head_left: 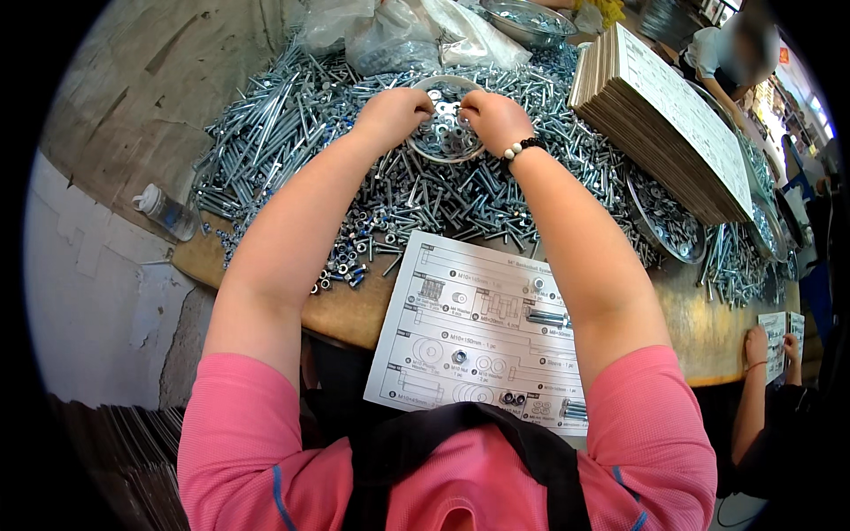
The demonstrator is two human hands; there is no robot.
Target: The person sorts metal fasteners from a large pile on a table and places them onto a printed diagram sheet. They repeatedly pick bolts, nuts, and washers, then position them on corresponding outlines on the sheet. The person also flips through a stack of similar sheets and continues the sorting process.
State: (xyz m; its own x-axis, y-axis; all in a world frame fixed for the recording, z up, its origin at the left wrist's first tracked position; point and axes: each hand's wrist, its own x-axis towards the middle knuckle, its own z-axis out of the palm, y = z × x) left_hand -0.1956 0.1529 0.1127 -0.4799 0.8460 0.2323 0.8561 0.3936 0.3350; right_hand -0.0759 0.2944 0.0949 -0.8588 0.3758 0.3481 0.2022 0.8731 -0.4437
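Both my arms reach forward to a round bowl [450, 159] of flat metal washers [445, 126]. My left hand [395, 117] is at the bowl's left rim with its fingers curled together over the washers. At the right rim my right hand [498, 120], a beaded bracelet on its wrist, has its fingertips pinched together. What either hand grips, if anything, is too small or hidden to make out. Nearer me lies a white printed card [416, 305] with part drawings. On it rest several bolts [546, 317], a nut [459, 357] and a few dark nuts [512, 399].
Loose bolts [266, 133] are heaped around the bowl, with small nuts [354, 252] nearer me. A tall stack of printed cards [664, 115] stands at right beside a tray of washers [664, 217]. Plastic bags [398, 35] lie behind; a bottle [168, 212] is left. Other people work at right.
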